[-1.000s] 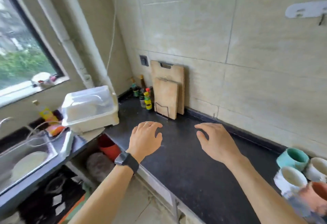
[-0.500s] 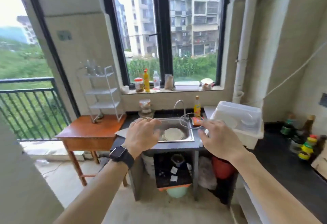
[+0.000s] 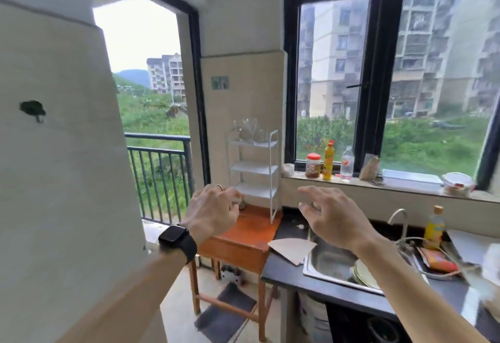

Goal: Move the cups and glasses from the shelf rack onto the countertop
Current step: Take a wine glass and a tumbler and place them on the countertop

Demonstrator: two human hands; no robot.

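A white three-tier shelf rack [image 3: 254, 169] stands on a small orange wooden table [image 3: 243, 237] against the tiled wall. Several clear glasses [image 3: 250, 131] sit on its top tier; the two lower tiers look bare. My left hand [image 3: 213, 211], with a ring and a black watch on the wrist, hovers in front of the rack's bottom tier, fingers loosely curled and holding nothing. My right hand [image 3: 330, 215] hangs with spread fingers over the left end of the dark countertop [image 3: 286, 272], also empty. Both hands are still short of the glasses.
A steel sink [image 3: 332, 264] with plates in it is set in the countertop, with a tap [image 3: 400, 218] and a yellow bottle [image 3: 434, 229] behind. Jars and bottles line the windowsill [image 3: 378, 183]. A wall corner [image 3: 67, 180] fills the left; a balcony railing [image 3: 159, 177] lies beyond.
The view has swung left from the countertop with the cups, past the sink, to face the shelf rack. Both hands stay raised and empty, now closer to the rack.
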